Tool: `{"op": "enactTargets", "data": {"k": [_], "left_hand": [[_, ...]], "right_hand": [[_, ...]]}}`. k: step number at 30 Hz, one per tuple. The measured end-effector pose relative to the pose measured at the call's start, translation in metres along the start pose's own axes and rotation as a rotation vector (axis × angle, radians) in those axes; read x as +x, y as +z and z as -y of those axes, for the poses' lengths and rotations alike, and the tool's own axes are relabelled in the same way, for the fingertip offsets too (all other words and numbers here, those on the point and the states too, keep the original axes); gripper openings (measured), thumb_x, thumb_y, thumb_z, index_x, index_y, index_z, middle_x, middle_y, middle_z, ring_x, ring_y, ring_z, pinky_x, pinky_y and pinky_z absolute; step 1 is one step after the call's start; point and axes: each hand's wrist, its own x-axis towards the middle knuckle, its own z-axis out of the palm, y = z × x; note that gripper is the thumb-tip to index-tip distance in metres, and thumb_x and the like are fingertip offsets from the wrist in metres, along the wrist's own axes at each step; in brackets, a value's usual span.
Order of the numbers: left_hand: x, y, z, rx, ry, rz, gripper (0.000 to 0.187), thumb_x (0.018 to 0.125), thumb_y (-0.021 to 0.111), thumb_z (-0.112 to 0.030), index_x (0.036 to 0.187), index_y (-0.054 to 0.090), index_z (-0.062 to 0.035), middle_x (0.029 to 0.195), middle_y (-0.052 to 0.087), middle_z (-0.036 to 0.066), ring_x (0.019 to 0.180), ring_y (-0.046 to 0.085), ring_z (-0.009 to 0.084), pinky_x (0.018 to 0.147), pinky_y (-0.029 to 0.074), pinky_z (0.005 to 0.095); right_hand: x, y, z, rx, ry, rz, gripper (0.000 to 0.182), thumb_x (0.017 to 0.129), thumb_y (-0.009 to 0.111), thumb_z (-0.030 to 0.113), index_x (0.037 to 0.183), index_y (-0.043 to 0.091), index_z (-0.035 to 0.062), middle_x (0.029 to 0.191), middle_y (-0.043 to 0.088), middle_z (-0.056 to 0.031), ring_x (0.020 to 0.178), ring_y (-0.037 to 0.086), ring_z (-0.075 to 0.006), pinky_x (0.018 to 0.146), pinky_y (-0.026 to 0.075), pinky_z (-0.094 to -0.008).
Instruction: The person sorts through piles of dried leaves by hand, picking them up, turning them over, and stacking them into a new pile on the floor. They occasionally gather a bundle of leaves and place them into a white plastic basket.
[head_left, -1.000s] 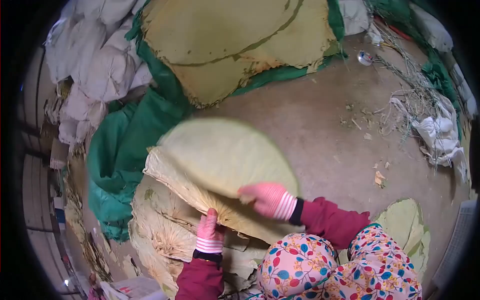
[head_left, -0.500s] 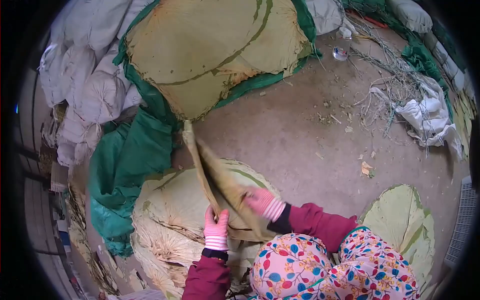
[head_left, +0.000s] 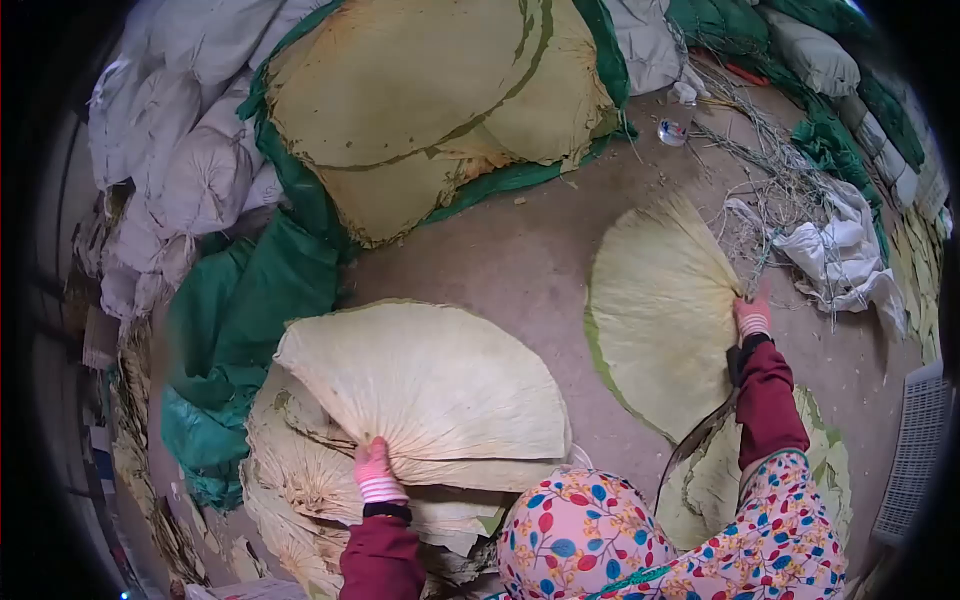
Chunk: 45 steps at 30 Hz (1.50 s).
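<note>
My left hand (head_left: 376,470) is closed on the gathered centre of a dried lotus leaf (head_left: 450,375), pale and fanned out over a pile of crumpled lotus leaves (head_left: 285,460). Out to the right, my right hand (head_left: 752,315) grips a second, greener dried lotus leaf (head_left: 655,310) at its gathered point. That leaf spreads leftward above the floor, its curved lower edge hanging toward more pale green leaves (head_left: 825,460) beside my knee. Both hands wear pink, striped-cuffed gloves. Fingertips behind the leaves are hidden.
At the back, a broad stack of flattened leaves (head_left: 430,90) lies on green cloth (head_left: 290,170). White sacks (head_left: 205,185) are piled at left. Tangled twine (head_left: 770,180), a white sack (head_left: 845,250) and a clear cup (head_left: 673,130) lie at right, with a white plastic crate (head_left: 915,440) nearer me.
The folded leaf at my hands is now spread as a fan in my left hand. My right hand has swung out to the right, holding a separate fanned leaf.
</note>
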Motion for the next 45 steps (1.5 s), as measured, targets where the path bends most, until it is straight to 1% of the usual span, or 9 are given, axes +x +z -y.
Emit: {"op": "enactTargets", "data": {"k": [2, 5, 8, 11, 16, 24, 27, 33, 45], "left_hand": [[-0.005, 0.010, 0.004, 0.038, -0.052, 0.055, 0.043, 0.083, 0.060, -0.016, 0.118, 0.045, 0.0052, 0.102, 0.057, 0.012, 0.090, 0.054, 0.0197, 0.081, 0.044, 0.0300], [-0.021, 0.032, 0.001, 0.023, -0.071, 0.292, 0.050, 0.080, 0.064, -0.015, 0.121, 0.043, 0.0030, 0.100, 0.057, 0.011, 0.088, 0.054, 0.0181, 0.080, 0.044, 0.0291], [-0.045, 0.063, -0.020, 0.077, 0.000, 0.547, 0.055, 0.077, 0.067, -0.013, 0.124, 0.041, 0.0007, 0.096, 0.057, 0.009, 0.084, 0.054, 0.0157, 0.077, 0.045, 0.0279], [-0.051, 0.078, -0.023, 0.014, -0.123, 0.640, 0.058, 0.075, 0.067, -0.010, 0.125, 0.040, -0.0005, 0.094, 0.057, 0.006, 0.082, 0.053, 0.0132, 0.074, 0.045, 0.0260], [-0.046, 0.083, -0.029, -0.011, -0.237, 0.734, 0.038, 0.076, 0.060, -0.003, 0.113, 0.051, 0.0017, 0.093, 0.058, 0.004, 0.080, 0.054, 0.0120, 0.071, 0.044, 0.0228], [-0.004, 0.027, -0.017, 0.200, -0.149, 0.395, 0.035, 0.076, 0.067, -0.008, 0.107, 0.054, 0.0026, 0.078, 0.057, 0.002, 0.063, 0.051, 0.0086, 0.056, 0.042, 0.0211], [0.012, 0.003, 0.012, 0.289, -0.170, 0.372, 0.039, 0.074, 0.070, -0.009, 0.106, 0.053, 0.0038, 0.078, 0.057, 0.003, 0.062, 0.052, 0.0097, 0.054, 0.042, 0.0220], [0.015, -0.012, 0.039, 0.319, -0.120, 0.378, 0.047, 0.071, 0.074, -0.013, 0.107, 0.050, 0.0077, 0.089, 0.060, 0.010, 0.076, 0.055, 0.0157, 0.068, 0.047, 0.0286], [-0.003, 0.001, 0.001, 0.376, -0.095, 0.310, 0.035, 0.077, 0.068, -0.022, 0.100, 0.053, -0.0003, 0.074, 0.054, 0.001, 0.057, 0.049, 0.0096, 0.047, 0.042, 0.0218]], "right_hand": [[-0.029, -0.028, 0.052, -0.522, -0.040, -0.257, 0.081, 0.061, 0.076, 0.030, 0.129, 0.038, 0.0085, 0.119, 0.049, -0.0174, 0.112, 0.046, -0.0326, 0.096, 0.036, -0.0346], [-0.060, 0.006, 0.107, -0.040, -0.583, -0.021, 0.086, 0.060, 0.077, 0.033, 0.131, 0.035, 0.0075, 0.126, 0.044, -0.0166, 0.116, 0.043, -0.0321, 0.099, 0.034, -0.0378], [-0.184, 0.003, 0.234, 0.069, -0.463, 0.925, 0.088, 0.064, 0.071, 0.043, 0.134, 0.031, 0.0084, 0.127, 0.043, -0.0201, 0.115, 0.045, -0.0330, 0.096, 0.036, -0.0397], [-0.289, 0.036, 0.270, 0.534, -0.795, 1.270, 0.099, 0.064, 0.070, 0.048, 0.139, 0.020, 0.0066, 0.130, 0.038, -0.0255, 0.114, 0.045, -0.0376, 0.096, 0.037, -0.0376], [-0.302, 0.048, 0.285, 0.473, -0.490, 1.374, 0.068, 0.078, 0.061, 0.041, 0.129, 0.035, 0.0035, 0.105, 0.056, -0.0251, 0.096, 0.057, -0.0326, 0.083, 0.045, -0.0370], [-0.147, 0.046, 0.173, 0.923, 0.056, 0.352, 0.047, 0.077, 0.068, 0.030, 0.109, 0.050, 0.0018, 0.097, 0.057, -0.0083, 0.083, 0.054, -0.0147, 0.073, 0.047, -0.0284], [-0.082, 0.031, 0.092, 0.367, -0.035, 0.049, 0.042, 0.078, 0.066, 0.030, 0.108, 0.053, 0.0049, 0.086, 0.060, -0.0108, 0.075, 0.055, -0.0173, 0.070, 0.045, -0.0310], [-0.036, 0.018, 0.039, 0.311, -0.059, 0.054, 0.040, 0.077, 0.063, 0.023, 0.111, 0.053, 0.0038, 0.094, 0.062, -0.0145, 0.082, 0.058, -0.0223, 0.076, 0.045, -0.0311], [-0.035, 0.026, -0.028, 0.094, 0.328, -0.078, 0.093, 0.061, 0.076, 0.036, 0.134, 0.027, 0.0020, 0.121, 0.049, -0.0236, 0.112, 0.048, -0.0345, 0.095, 0.037, -0.0345]]}}
